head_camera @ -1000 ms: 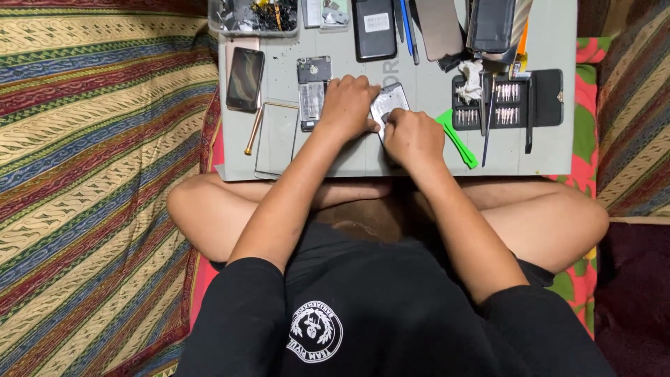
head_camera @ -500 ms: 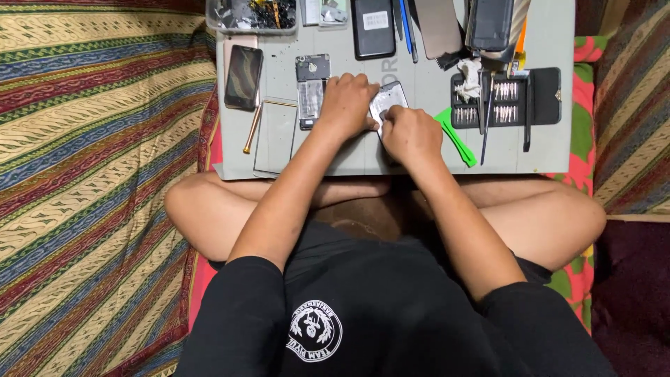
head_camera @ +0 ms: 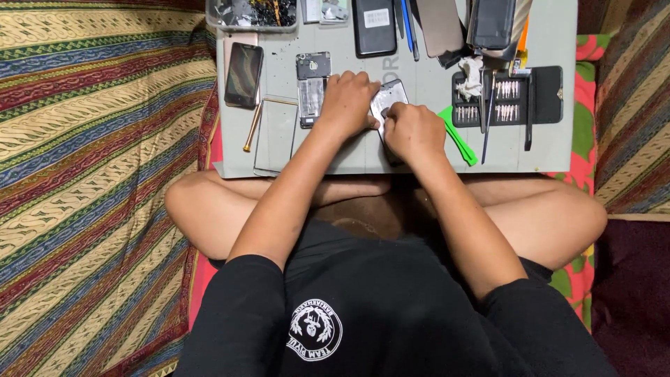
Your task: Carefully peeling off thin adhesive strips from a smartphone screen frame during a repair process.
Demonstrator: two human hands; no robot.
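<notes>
I sit cross-legged with a grey work mat in front of my knees. An opened phone body, silvery inside, lies on the mat's middle. My left hand presses down on its left side, fingers curled over it. My right hand is closed at its lower right edge; whether it holds a small tool is hidden. Much of the phone is covered by both hands.
On the mat: a dark phone, a phone frame with circuit parts, a glass panel, a brass-handled screwdriver, a green pry tool, a black bit set, a parts box, more phones at the far edge.
Both hands stay on the opened phone; only slight shifts of the fingers and of the camera view.
</notes>
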